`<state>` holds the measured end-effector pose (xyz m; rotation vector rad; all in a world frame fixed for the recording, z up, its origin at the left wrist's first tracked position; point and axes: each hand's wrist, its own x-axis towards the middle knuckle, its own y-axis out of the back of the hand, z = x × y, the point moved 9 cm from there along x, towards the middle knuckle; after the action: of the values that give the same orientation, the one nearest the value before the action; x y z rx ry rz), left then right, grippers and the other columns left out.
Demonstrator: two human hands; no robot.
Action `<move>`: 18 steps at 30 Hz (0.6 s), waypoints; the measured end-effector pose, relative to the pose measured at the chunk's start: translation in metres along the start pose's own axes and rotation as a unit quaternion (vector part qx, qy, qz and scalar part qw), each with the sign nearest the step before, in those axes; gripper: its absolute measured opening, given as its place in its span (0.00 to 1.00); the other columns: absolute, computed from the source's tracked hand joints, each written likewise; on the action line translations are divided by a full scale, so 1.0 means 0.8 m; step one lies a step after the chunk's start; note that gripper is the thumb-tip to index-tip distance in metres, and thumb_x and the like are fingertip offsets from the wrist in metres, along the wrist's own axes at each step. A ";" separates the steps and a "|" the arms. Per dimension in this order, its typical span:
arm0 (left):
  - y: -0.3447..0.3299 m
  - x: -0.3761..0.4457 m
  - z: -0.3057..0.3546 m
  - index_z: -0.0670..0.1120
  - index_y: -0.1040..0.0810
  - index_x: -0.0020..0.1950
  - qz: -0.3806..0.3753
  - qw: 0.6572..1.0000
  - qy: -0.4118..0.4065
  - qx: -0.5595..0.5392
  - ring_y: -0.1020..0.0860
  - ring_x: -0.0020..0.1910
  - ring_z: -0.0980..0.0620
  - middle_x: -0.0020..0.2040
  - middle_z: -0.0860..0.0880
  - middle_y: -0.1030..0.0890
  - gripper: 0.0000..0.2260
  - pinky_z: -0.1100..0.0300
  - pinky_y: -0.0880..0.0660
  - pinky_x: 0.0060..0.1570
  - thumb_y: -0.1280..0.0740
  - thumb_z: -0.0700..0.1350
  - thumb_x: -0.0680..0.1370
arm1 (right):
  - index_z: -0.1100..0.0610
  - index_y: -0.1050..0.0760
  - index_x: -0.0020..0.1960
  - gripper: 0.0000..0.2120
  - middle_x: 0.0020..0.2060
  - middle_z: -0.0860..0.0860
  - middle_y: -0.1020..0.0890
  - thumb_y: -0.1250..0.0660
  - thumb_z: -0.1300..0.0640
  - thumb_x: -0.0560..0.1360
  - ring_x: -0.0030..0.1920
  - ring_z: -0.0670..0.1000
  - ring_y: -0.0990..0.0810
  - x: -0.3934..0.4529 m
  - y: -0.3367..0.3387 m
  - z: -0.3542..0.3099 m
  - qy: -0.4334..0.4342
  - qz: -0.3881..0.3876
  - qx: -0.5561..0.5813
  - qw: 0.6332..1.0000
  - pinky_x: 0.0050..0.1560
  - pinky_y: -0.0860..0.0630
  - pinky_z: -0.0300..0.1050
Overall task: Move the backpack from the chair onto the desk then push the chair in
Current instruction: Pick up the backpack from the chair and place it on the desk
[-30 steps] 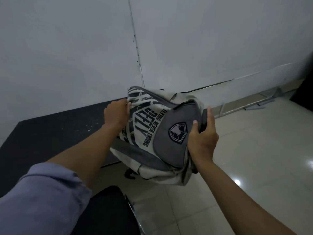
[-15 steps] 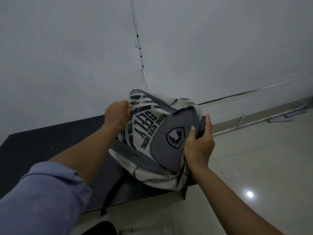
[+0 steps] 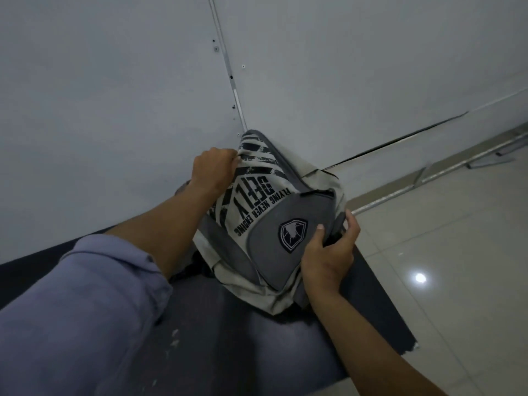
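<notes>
A beige and grey backpack [image 3: 265,215] with black lettering and a shield badge rests on the dark desk [image 3: 228,347], near its right end and close to the wall. My left hand [image 3: 214,167] grips the bag's top edge at the left. Clamped on the grey front pocket's right side is my right hand [image 3: 328,252]. A dark strap pokes out under the bag at the left. The chair is out of view.
A white panelled wall [image 3: 114,95] rises right behind the desk. Pale glossy floor tiles [image 3: 457,252] lie to the right, with metal rails along the wall's base. The desk's right corner [image 3: 411,345] is chipped.
Both hands have carried the backpack forward from above the floor and chair, over the desk, and lowered it onto the desk top. The chair has dropped out of the frame.
</notes>
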<state>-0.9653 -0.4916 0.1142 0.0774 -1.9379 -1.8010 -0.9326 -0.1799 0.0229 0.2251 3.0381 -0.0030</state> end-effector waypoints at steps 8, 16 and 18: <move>-0.102 0.055 -0.009 0.44 0.16 0.55 -0.012 0.997 -0.071 -0.035 0.19 0.41 0.35 0.43 0.38 0.16 0.16 0.49 0.30 0.37 0.41 0.50 0.85 | 0.45 0.38 0.74 0.25 0.60 0.55 0.19 0.35 0.61 0.81 0.54 0.51 0.17 0.008 -0.076 0.078 -0.054 0.014 -0.075 0.996 0.51 0.18 0.40; -0.159 0.082 -0.024 0.47 0.15 0.55 -0.028 0.996 -0.031 -0.077 0.18 0.44 0.36 0.44 0.40 0.15 0.15 0.47 0.24 0.41 0.39 0.52 0.83 | 0.49 0.52 0.83 0.35 0.72 0.60 0.28 0.38 0.61 0.82 0.69 0.60 0.25 0.017 -0.102 0.150 -0.129 -0.048 -0.198 0.971 0.68 0.26 0.54; -0.166 0.074 -0.023 0.47 0.17 0.61 -0.039 0.994 -0.023 -0.098 0.17 0.46 0.36 0.47 0.40 0.14 0.14 0.46 0.22 0.44 0.38 0.51 0.83 | 0.52 0.57 0.83 0.38 0.76 0.60 0.33 0.37 0.60 0.81 0.72 0.61 0.28 0.020 -0.095 0.162 -0.129 -0.065 -0.245 0.959 0.71 0.29 0.57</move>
<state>-1.0482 -0.5472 0.0064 0.0467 -1.8010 -2.0510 -0.9476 -0.2538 -0.1081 -0.0167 2.6777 0.6470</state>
